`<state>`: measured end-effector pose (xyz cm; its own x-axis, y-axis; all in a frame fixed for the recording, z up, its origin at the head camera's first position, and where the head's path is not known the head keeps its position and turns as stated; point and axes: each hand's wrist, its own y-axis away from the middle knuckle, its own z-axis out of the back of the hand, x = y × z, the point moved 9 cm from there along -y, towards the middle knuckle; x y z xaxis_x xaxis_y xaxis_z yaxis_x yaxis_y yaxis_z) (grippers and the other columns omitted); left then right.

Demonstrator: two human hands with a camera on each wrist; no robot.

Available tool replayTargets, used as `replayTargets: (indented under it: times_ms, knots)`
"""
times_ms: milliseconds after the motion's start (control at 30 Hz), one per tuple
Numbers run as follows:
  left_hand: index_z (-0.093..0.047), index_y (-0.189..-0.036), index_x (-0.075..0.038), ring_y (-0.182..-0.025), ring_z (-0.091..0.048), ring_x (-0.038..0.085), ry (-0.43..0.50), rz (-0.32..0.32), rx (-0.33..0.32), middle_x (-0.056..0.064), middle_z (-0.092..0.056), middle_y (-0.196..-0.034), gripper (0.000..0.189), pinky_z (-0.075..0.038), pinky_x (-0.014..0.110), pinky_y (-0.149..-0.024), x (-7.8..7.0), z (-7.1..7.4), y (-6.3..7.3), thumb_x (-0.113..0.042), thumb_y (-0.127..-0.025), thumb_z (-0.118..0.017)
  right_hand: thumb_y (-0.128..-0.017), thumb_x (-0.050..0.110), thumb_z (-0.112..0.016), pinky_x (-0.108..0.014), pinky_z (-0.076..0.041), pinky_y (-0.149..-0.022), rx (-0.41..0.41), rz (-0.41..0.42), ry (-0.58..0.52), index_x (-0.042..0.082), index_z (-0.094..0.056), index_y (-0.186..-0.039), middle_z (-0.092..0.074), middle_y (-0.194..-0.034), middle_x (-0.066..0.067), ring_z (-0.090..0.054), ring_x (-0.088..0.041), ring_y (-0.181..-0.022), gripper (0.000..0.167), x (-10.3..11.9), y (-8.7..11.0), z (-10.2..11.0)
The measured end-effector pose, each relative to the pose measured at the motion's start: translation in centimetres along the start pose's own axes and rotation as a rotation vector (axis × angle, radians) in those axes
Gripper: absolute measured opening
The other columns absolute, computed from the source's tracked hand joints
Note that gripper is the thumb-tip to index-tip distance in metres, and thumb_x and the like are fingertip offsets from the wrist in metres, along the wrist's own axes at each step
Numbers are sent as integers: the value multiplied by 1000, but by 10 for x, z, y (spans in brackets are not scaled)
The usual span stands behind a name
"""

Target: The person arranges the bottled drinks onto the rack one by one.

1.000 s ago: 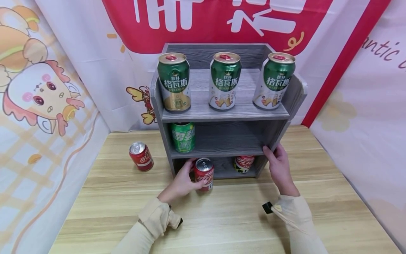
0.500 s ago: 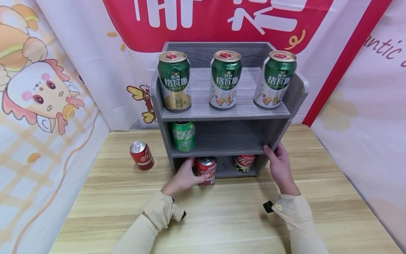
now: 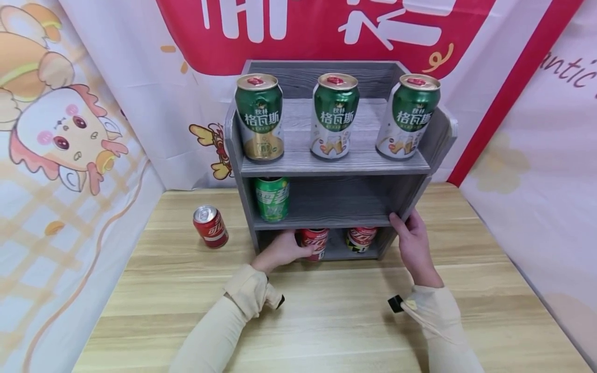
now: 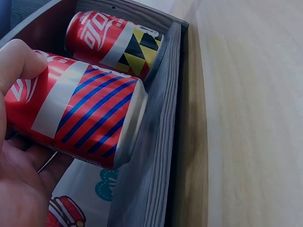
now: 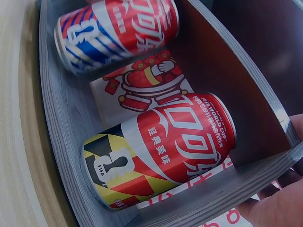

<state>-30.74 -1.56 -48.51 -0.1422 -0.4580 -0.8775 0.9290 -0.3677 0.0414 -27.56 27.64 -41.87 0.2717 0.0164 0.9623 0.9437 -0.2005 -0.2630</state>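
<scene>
My left hand (image 3: 285, 248) holds a red soda can (image 3: 317, 243) in the bottom compartment of a small grey wooden shelf (image 3: 336, 167). The left wrist view shows that can (image 4: 90, 109) with blue diagonal stripes, my thumb on one side and fingers around the other. Its base appears just above the bottom board. To the right of it stands another red can (image 5: 161, 146), with a yellow and black checked base. My right hand (image 3: 412, 241) grips the shelf's right side panel, thumb at the front edge and fingers outside.
Several green-topped cans, such as the middle one (image 3: 335, 116), stand along the top shelf. A green can (image 3: 272, 199) occupies the left of the middle compartment. Left of the shelf, a red can (image 3: 211, 227) stands on the wooden table (image 3: 336, 321). Printed cloths (image 3: 154, 93) hang around the table.
My left hand has moved the striped can from in front of the shelf back and slightly right into the bottom compartment. My right hand keeps its place on the side panel.
</scene>
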Motion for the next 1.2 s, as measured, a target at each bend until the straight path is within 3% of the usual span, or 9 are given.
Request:
replayTargets:
  times_ms: [133,333,600,867,1033,1200]
  knots:
    - [-49,-141,2,-106,-65,30,-25,74,0,18,-70,-116,75,-53,45,-95,8,-4,-5,-33,-82,-80,-105,12,-56,-18,-44,-101,5,-8,6,-1,-47,-147,-59,-131,-4,-55,-10,-119,45,-1,0,-1]
    - [-46,-144,3,-109,-64,31,12,57,8,19,-69,-118,77,-51,46,-98,6,-10,-10,-27,-81,-79,-105,12,-55,-18,-43,-101,7,-17,8,-2,-45,-148,-58,-133,-5,-54,-10,-119,46,1,0,-2]
    - [-43,-145,4,-124,-56,31,117,55,69,20,-60,-135,74,-45,44,-108,2,-20,-18,-23,-85,-77,-105,11,-56,-19,-45,-100,7,7,-4,0,-49,-145,-60,-128,-2,-55,-9,-117,42,1,-1,-2]
    - [-40,-149,4,-128,-53,30,117,112,118,20,-57,-140,79,-45,43,-108,9,-25,-28,-29,-87,-77,-105,13,-56,-18,-45,-101,7,0,0,1,-47,-147,-58,-133,-5,-54,-10,-119,45,0,0,-1]
    - [-36,-153,-2,-133,-50,33,202,49,140,18,-53,-145,81,-42,46,-111,4,-28,-29,-26,-88,-78,-105,13,-56,-18,-44,-101,8,-5,-1,2,-47,-148,-57,-134,-5,-54,-10,-121,45,-2,0,0]
    - [-29,-156,-1,-137,-46,34,139,-22,134,19,-48,-148,91,-41,46,-113,-2,-32,-28,-27,-86,-83,-105,14,-56,-18,-45,-100,14,-6,-6,3,-47,-148,-57,-133,-5,-54,-11,-120,45,-2,0,0]
